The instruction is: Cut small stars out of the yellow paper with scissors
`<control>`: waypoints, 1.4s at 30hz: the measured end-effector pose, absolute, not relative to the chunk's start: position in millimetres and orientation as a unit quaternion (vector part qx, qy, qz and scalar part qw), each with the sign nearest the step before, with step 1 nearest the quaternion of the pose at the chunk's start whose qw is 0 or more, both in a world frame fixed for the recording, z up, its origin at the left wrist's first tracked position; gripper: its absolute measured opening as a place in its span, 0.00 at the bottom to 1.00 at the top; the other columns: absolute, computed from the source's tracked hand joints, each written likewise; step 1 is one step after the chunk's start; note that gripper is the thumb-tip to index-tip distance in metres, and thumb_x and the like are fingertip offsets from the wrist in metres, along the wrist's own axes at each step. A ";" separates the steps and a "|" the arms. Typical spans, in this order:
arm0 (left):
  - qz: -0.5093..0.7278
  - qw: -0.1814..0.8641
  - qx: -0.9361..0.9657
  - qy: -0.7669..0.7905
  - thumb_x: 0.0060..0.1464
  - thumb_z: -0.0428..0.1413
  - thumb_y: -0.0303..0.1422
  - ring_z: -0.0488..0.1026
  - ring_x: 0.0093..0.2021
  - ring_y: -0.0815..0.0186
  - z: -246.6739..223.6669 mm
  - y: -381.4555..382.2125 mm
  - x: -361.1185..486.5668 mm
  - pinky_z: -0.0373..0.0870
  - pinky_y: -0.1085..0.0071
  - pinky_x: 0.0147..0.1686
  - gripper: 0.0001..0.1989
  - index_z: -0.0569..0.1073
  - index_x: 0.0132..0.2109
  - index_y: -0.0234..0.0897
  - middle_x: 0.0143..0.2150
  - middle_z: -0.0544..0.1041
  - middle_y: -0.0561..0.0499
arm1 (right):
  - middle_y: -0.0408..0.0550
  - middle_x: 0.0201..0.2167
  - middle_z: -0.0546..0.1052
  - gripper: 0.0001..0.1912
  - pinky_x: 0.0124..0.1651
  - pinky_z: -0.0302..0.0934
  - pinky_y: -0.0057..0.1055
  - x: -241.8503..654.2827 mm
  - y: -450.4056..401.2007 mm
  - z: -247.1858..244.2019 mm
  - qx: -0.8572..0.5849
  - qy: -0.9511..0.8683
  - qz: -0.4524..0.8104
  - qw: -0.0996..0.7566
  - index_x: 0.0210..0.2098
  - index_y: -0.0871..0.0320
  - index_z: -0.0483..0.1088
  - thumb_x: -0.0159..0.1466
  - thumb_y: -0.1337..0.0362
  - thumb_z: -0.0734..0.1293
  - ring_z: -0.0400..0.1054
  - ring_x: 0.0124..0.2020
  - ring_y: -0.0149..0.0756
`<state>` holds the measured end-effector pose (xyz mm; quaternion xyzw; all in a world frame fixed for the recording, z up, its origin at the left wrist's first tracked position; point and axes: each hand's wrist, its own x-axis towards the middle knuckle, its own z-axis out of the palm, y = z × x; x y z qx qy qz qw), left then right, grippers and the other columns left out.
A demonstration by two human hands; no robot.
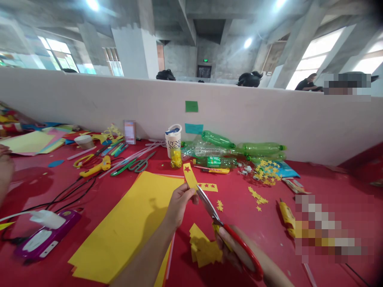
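Note:
My left hand (181,201) pinches a narrow yellow paper strip (189,173) that shows a red star shape near its top. My right hand (229,243) is closed around red-handled scissors (209,201); their blade tips meet the strip beside my left fingers. Something yellow shows by the right fingers, partly hidden. Just behind lies another yellow strip (211,187) with several red star shapes. A few small yellow stars (220,205) lie right of my left hand. Yellow paper scraps (199,247) lie between my forearms, and a stack of large yellow sheets (119,231) is under my left arm.
Green bottles (217,161), a white cup (173,139) and a yellow cutter (218,170) stand or lie ahead. Star clusters (266,173) and a glue gun (287,219) are right. Left are another glue gun (97,167), cables and a purple power strip (48,235). Another person's arm (4,171) shows far left.

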<state>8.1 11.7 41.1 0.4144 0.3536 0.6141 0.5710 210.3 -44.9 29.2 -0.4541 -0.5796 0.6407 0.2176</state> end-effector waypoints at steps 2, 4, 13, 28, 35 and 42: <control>0.613 0.573 0.415 0.351 0.53 0.54 0.30 0.66 0.23 0.71 41.2 11.9 7.9 0.63 0.74 0.27 0.07 0.71 0.28 0.33 0.21 0.70 0.54 | 0.33 0.10 0.59 0.27 0.14 0.49 0.20 210.4 -45.2 30.1 -0.461 -0.576 0.640 0.214 0.27 0.58 0.62 0.61 0.39 0.55 0.52 0.10 0.22; 0.611 0.574 0.417 0.350 0.53 0.54 0.30 0.66 0.23 0.71 41.1 12.1 7.5 0.63 0.74 0.27 0.07 0.71 0.28 0.33 0.21 0.70 0.54 | 0.33 0.10 0.59 0.28 0.13 0.49 0.20 211.1 -45.5 31.1 -0.469 -0.574 0.637 0.212 0.26 0.58 0.62 0.60 0.38 0.56 0.51 0.10 0.22; 0.580 0.553 0.456 0.386 0.52 0.53 0.29 0.66 0.21 0.71 41.7 14.0 -0.6 0.62 0.74 0.27 0.09 0.70 0.25 0.34 0.19 0.70 0.54 | 0.36 0.12 0.63 0.29 0.12 0.46 0.19 214.8 -39.9 33.5 -0.475 -0.601 0.617 0.178 0.26 0.58 0.62 0.59 0.37 0.55 0.53 0.10 0.23; 0.556 0.532 0.483 0.418 0.50 0.53 0.29 0.66 0.22 0.71 48.4 12.6 -4.3 0.62 0.74 0.28 0.08 0.69 0.24 0.35 0.18 0.71 0.55 | 0.40 0.16 0.69 0.27 0.14 0.47 0.18 217.1 -42.7 34.7 -0.482 -0.586 0.627 0.174 0.29 0.59 0.63 0.60 0.39 0.56 0.54 0.11 0.22; 0.557 0.533 0.480 0.419 0.50 0.54 0.30 0.66 0.21 0.71 49.6 12.5 -4.4 0.63 0.73 0.28 0.08 0.69 0.24 0.34 0.18 0.71 0.55 | 0.41 0.15 0.69 0.27 0.11 0.46 0.18 216.9 -41.7 30.5 -0.474 -0.595 0.625 0.178 0.27 0.58 0.62 0.61 0.40 0.56 0.55 0.10 0.22; 0.558 0.538 0.480 0.410 0.50 0.53 0.30 0.66 0.21 0.71 48.6 12.5 -4.8 0.63 0.74 0.28 0.08 0.69 0.25 0.34 0.18 0.71 0.55 | 0.39 0.14 0.67 0.28 0.12 0.46 0.19 215.1 -42.4 36.2 -0.494 -0.588 0.620 0.160 0.26 0.58 0.61 0.59 0.37 0.56 0.53 0.10 0.22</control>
